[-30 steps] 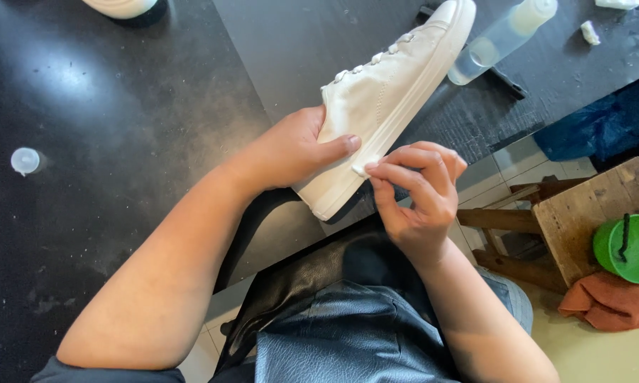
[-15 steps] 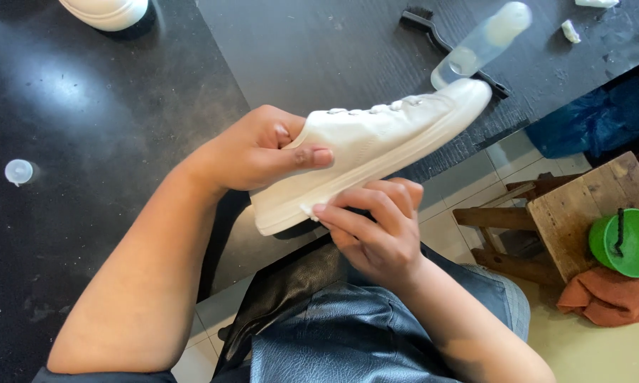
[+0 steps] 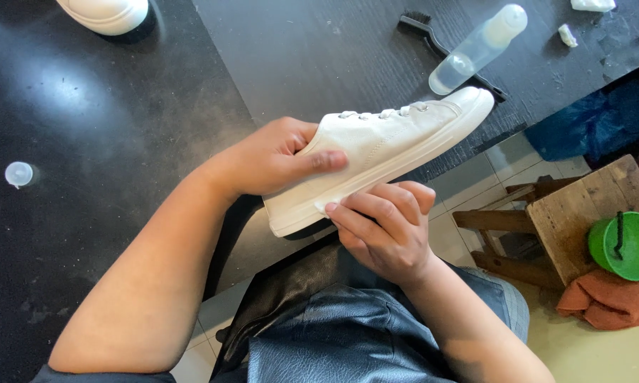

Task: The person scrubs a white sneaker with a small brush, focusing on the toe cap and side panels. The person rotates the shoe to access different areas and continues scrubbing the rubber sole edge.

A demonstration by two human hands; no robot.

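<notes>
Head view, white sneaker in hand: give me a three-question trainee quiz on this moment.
1. True or false: the left hand grips the white canvas low-top sneaker at its heel end.
2. Which lies on the black table just beyond the sneaker's toe? A) clear plastic bottle B) green plastic bowl C) orange cloth
3. Fill in: the right hand presses its fingers against the sneaker's white rubber ____.

Key: 1 true; 2 A, with a black brush partly under it; 3 sole edge, and whether something small is pinched there cannot be told.
</notes>
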